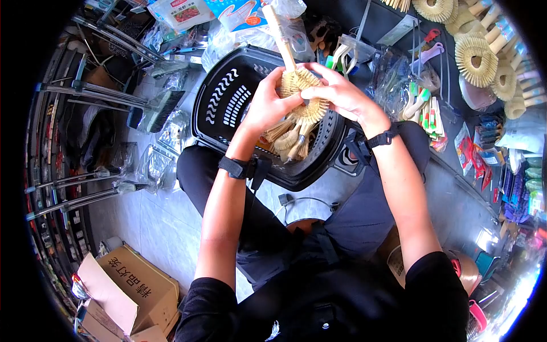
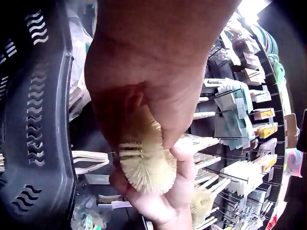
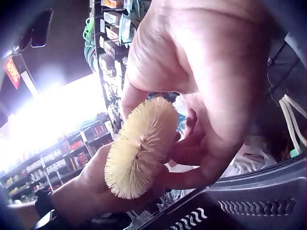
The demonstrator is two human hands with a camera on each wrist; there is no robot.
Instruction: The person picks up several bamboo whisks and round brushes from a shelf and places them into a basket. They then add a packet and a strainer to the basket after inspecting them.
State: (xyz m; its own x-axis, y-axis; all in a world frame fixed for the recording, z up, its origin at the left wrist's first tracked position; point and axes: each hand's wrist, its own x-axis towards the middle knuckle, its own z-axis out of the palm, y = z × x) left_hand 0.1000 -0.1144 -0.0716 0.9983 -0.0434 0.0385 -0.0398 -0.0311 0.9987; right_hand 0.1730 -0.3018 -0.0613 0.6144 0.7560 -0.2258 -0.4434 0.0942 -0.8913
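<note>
Nearest us, 2 knees (image 1: 199,171) flank a black basket (image 1: 205,94); over its right half, 2 hands hold 1 brush (image 1: 312,114); the left hand (image 1: 263,105) and the right hand (image 1: 346,100) both grasp the bristle head (image 3: 139,148), thumbs (image 1: 320,92) pressed towards its middle; the pale handle (image 1: 278,34) points past the basket's far edge; more brushes (image 1: 279,138) lie inside, towards the near edge; plastic bags (image 1: 222,43) lie beyond the far edge, and a row of round brushes (image 1: 464,71) sits farther off, to the right.

We judge the brush could drop into the basket if both thumbs eased together, since the grip looks to be on springy bristles; a hard squeeze might bend them; the free end of the handle could snag those bags if it dipped.

The head view gives us the handle and the pile below; the right wrist view gives the bristles' full face, 2 lobes with a crease between; the left wrist view adds a rack (image 2: 240,167) of hanging goods; whether any finger closes round the handle, we cannot tell.
</note>
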